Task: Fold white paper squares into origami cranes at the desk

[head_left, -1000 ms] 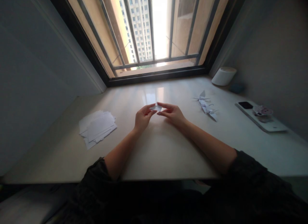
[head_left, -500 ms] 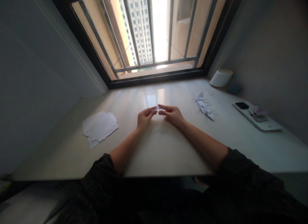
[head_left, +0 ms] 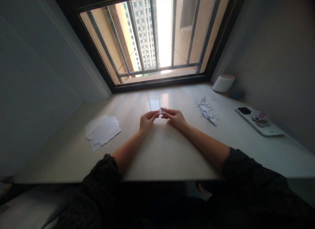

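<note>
A small folded piece of white paper (head_left: pixel 160 111) is pinched between both hands over the middle of the pale table (head_left: pixel 162 150). My left hand (head_left: pixel 147 120) grips its left end with thumb and fingers closed. My right hand (head_left: pixel 175 117) pinches the right end, fingers curled together. Most of the paper is hidden by the fingertips. Both forearms rest on the table, dark sleeves pushed up near the front edge.
A loose stack of white paper sheets (head_left: pixel 102 131) lies to the left. Folded paper cranes (head_left: pixel 206 111) lie to the right. Farther right are a phone on a white tablet (head_left: pixel 259 123) and a white cylinder (head_left: pixel 223 83) by the barred window (head_left: pixel 157 38).
The paper piece looks narrower between my fingertips than a second ago, and my hands have drawn closer together. The view has tilted slightly, shifting everything a little.
</note>
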{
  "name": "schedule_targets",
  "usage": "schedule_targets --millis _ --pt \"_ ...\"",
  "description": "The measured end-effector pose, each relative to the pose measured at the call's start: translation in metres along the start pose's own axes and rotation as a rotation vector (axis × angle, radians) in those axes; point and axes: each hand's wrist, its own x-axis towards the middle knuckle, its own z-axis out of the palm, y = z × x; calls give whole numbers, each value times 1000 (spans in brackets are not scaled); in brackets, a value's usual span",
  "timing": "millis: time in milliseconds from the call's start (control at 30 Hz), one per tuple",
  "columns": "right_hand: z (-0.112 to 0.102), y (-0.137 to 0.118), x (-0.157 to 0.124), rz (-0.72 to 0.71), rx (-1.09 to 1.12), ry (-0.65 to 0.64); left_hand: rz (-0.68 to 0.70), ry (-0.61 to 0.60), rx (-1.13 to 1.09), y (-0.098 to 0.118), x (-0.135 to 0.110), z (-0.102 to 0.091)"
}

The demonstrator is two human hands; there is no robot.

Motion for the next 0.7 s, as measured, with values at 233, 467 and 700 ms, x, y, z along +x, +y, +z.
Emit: schedule_targets --millis 233,467,700 --pt "-1 -7 -3 2 -8 -39 -31 -12 -25 2 -1 -3" --pt "2 -6 -3 20 -30 13 -11 36 -17 6 -4 -3" --pt "5 -9 -7 23 -19 73 41 69 -11 11 -9 1"
